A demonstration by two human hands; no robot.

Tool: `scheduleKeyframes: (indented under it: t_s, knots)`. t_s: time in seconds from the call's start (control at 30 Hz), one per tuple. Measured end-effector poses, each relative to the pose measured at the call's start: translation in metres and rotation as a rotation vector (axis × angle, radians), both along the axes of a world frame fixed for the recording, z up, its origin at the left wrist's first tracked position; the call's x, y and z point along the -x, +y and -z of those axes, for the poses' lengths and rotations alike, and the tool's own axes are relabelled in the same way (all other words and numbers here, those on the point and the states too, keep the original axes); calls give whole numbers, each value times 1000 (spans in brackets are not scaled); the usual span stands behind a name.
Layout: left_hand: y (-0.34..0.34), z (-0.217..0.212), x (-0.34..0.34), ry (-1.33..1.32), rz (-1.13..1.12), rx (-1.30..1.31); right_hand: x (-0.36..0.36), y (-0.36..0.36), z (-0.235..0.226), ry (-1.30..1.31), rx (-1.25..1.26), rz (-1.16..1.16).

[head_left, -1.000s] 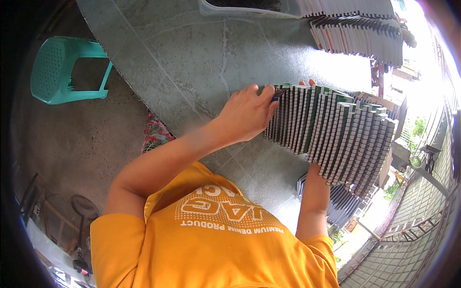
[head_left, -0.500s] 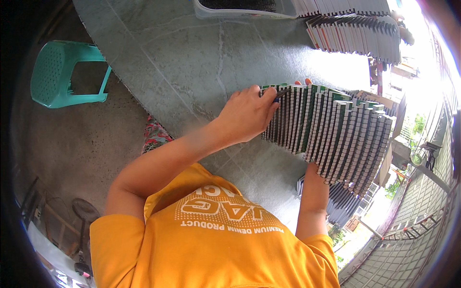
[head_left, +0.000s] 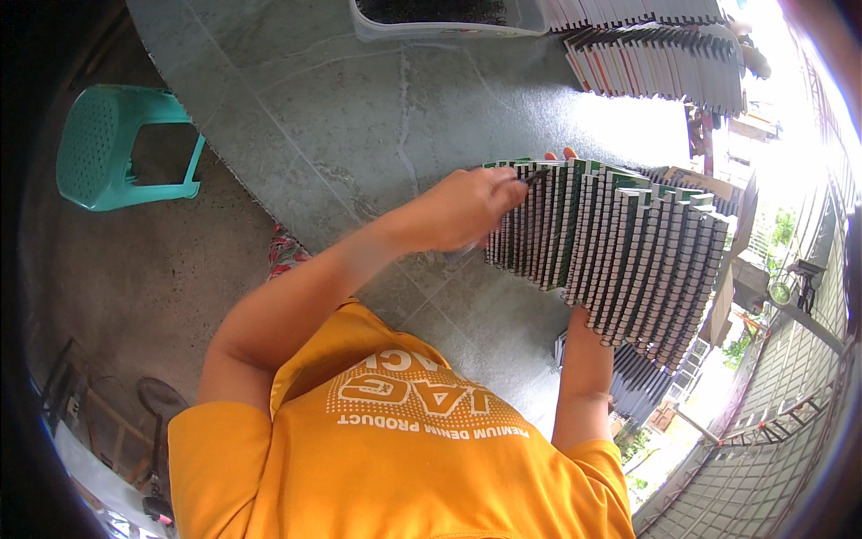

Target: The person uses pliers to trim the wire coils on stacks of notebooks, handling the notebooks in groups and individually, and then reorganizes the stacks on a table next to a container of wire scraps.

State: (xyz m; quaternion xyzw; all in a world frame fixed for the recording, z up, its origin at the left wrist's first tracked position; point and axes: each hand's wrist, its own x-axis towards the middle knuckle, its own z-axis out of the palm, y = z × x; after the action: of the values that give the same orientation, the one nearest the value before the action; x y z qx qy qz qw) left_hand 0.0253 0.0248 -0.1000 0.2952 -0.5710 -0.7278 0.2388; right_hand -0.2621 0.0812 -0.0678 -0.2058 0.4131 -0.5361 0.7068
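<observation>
A thick row of wire-bound notebooks, with green covers showing between them, stands with its coil spines toward me. My left hand, blurred by motion, is closed round small dark-tipped pliers at the upper left end of the row. A bluish smear below that palm looks like their handle. My right hand supports the row from behind; only its fingertips show over the top edge, and the forearm disappears under the spines.
On the grey marbled table, a clear plastic tub holds dark, fine pieces. More bound notebooks stand at the far right, and a dark stack lies beyond my right forearm. A teal stool is on the floor at left.
My left hand has turned and shifted slightly left, with the pliers still at the spines. The notebook row and my right hand stay almost in place.
</observation>
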Motion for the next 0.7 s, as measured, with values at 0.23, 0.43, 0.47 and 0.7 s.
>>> scheduleKeyframes:
  t_s: [0.23,0.43,0.47,0.7]
  knots:
    - [-4,-7,-10,-79,116,3,-1,-10,0,-23,3,-48]
    - [-9,-13,-11,291,234,-690,-4,-15,-1,-38,2,-81]
    - [-10,-12,-11,285,242,-682,-4,-17,-1,-41,1,-87]
    - [14,-4,2,-311,-168,545,-5,-24,0,-71,-5,-125]
